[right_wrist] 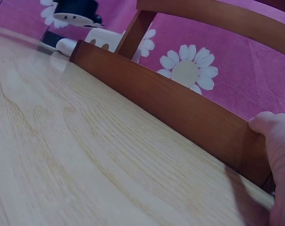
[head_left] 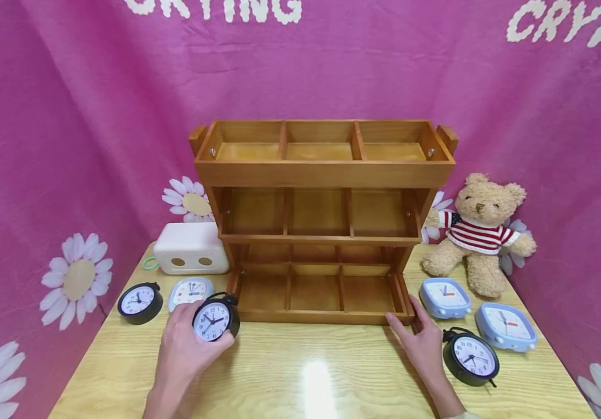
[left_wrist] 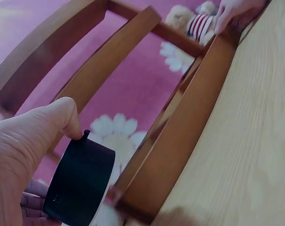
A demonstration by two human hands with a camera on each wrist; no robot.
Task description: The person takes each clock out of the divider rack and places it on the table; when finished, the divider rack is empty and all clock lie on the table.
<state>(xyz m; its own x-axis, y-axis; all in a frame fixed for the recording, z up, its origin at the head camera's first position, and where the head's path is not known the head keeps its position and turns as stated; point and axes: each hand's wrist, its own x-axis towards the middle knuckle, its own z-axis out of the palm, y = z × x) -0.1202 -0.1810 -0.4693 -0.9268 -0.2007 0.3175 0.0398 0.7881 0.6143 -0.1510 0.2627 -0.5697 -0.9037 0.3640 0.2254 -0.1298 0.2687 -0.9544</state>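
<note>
My left hand (head_left: 187, 349) grips a black round alarm clock (head_left: 213, 320) with a white dial, held in front of the shelf's lower left corner. In the left wrist view the clock (left_wrist: 81, 181) sits between thumb and fingers, apart from the tabletop. A brown wooden shelf (head_left: 326, 174) with three divided tiers stands mid-table; the compartments I can see into hold nothing. My right hand (head_left: 423, 337) holds the lower right front corner of the bottom tier. The right wrist view shows its thumb (right_wrist: 262, 123) on the front board (right_wrist: 180, 113); its other fingers are hidden there.
Left of the shelf are a black clock (head_left: 140, 302), a pale blue clock (head_left: 182, 294) and a white box (head_left: 191, 247). On the right, two blue clocks (head_left: 445, 298) and a black clock (head_left: 470, 356) lie before a teddy bear (head_left: 480, 233). Pink cloth (head_left: 321, 70) hangs behind.
</note>
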